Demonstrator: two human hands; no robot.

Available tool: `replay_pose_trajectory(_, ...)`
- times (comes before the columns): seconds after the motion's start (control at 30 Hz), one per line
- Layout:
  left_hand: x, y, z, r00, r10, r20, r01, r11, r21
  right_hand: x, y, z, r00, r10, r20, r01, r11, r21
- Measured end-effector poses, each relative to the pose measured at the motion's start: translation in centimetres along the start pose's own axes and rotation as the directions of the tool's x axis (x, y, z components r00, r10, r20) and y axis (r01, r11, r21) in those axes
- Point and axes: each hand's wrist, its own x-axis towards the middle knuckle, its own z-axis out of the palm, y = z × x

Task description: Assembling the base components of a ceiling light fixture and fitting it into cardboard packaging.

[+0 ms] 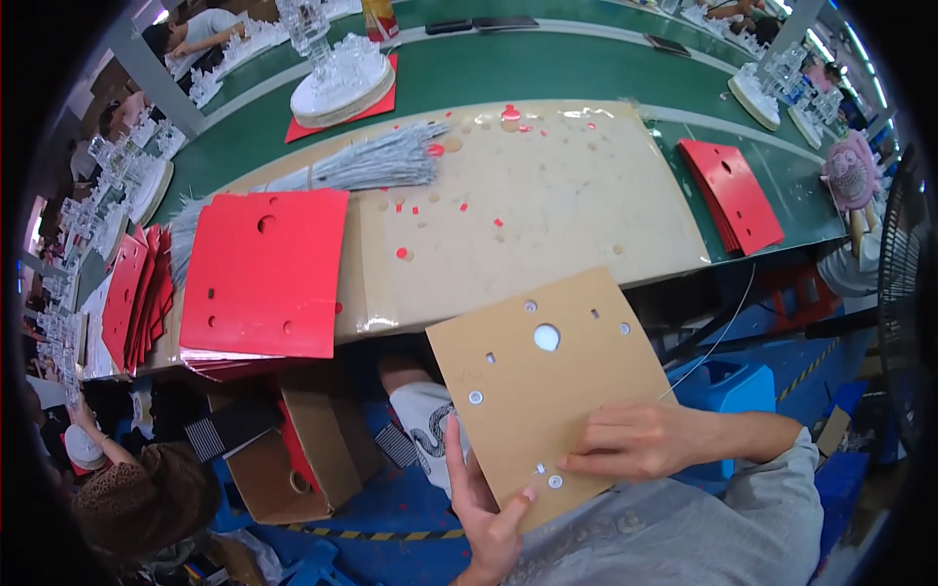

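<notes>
left hand [486, 508] gripping the lower edge of a punched brown cardboard sheet [547, 376] held over the lap; right hand [635, 439] pressed on top, fingers flat. beyond, stack of red punched sheets [264, 273] on cardboard-covered bench [547, 195], grey wire bundle [362, 166] behind.

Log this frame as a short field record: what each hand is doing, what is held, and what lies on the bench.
held item: brown cardboard sheet with punched holes, one large and round, several small
left hand: left hand supports the sheet's lower edge from beneath, thumb on top
right hand: right hand lies flat on the sheet, fingertips by a small hole near the lower edge
bench: cardboard-covered worktop strewn with red punched scraps
left of bench: stack of red sheets with matching holes
behind stack: bundle of grey strands
far right: second red stack on the green belt
</notes>
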Motion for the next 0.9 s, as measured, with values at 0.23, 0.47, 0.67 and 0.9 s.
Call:
replay_pose_trajectory(0.23,-0.1,-0.3,0.0,0.998,0.025,-0.051,-0.027,0.999,-0.037,1.1,-0.6,1.5,0.999,-0.031,-0.029,0.032,0.999,0.004)
replay_pose_trajectory(0.47,-0.2,-0.7,-1.4,0.996,0.055,-0.073,-0.054,0.998,0.015,0.8,0.3,0.3,0.999,-0.038,-0.028,0.037,0.998,-0.048)
replay_pose_trajectory(0.67,0.2,-1.0,-1.9,0.996,0.05,-0.076,-0.054,0.998,-0.043,1.9,-0.6,2.4,0.995,-0.095,-0.028,0.089,0.982,-0.169)
replay_pose_trajectory(0.9,0.0,-0.5,-3.3,0.973,0.229,-0.031,-0.207,0.922,0.328,2.1,-0.5,2.3,0.994,-0.111,-0.021,0.105,0.98,-0.169)
